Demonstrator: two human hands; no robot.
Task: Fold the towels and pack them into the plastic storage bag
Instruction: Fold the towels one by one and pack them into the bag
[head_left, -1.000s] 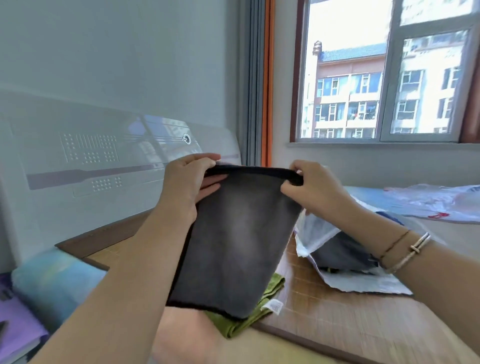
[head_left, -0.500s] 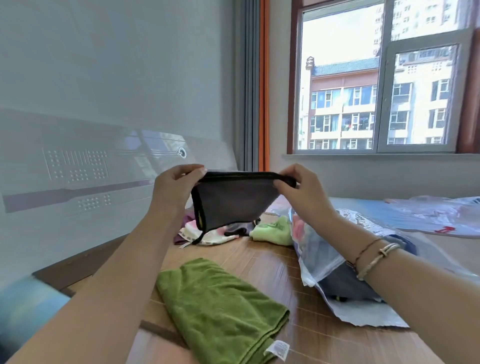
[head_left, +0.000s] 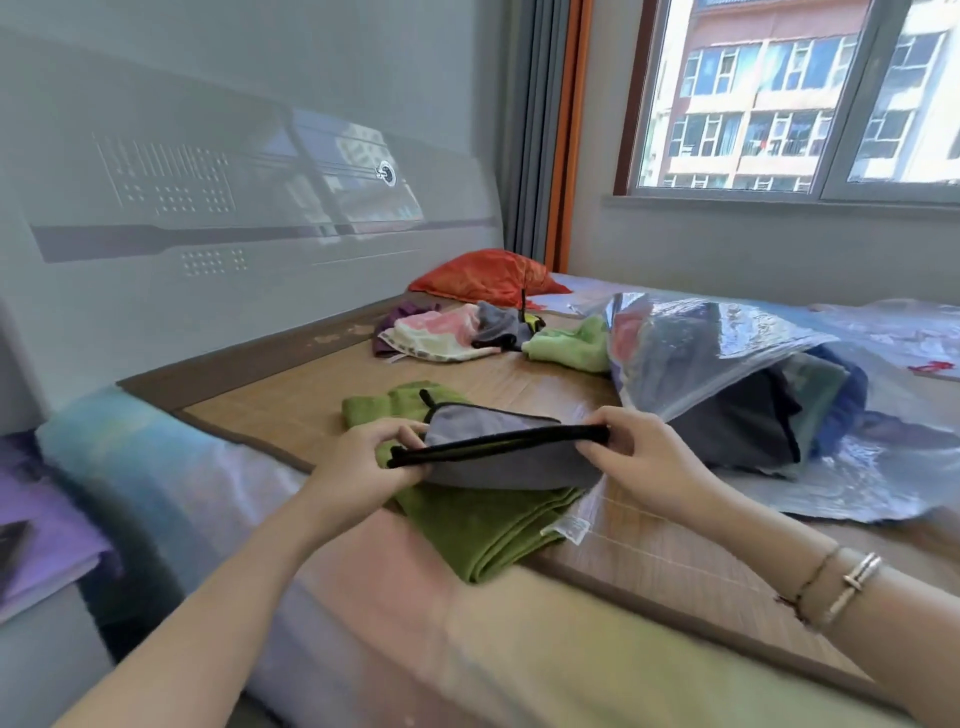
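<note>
A folded grey towel with black edging (head_left: 498, 431) lies low over a folded green towel (head_left: 483, 525) on the bamboo mat. My left hand (head_left: 363, 467) pinches its black near edge at the left end. My right hand (head_left: 639, 457) pinches the same edge at the right end. To the right, the clear plastic storage bag (head_left: 691, 338) lies open toward me with dark folded towels (head_left: 748, 415) inside. Further back sits a heap of unfolded towels: a pink and white one (head_left: 436, 338), a grey one (head_left: 496, 322) and a light green one (head_left: 571, 348).
The bamboo mat (head_left: 291, 395) covers a bed that ends at a grey headboard (head_left: 218, 218) on the left. An orange pillow (head_left: 488, 275) lies at the back by the curtain. More crumpled plastic (head_left: 893, 332) spreads at the far right under the window.
Both hands have brought the grey towel down from chest height, folded shorter, onto the green towel. The view has tilted down toward the bed.
</note>
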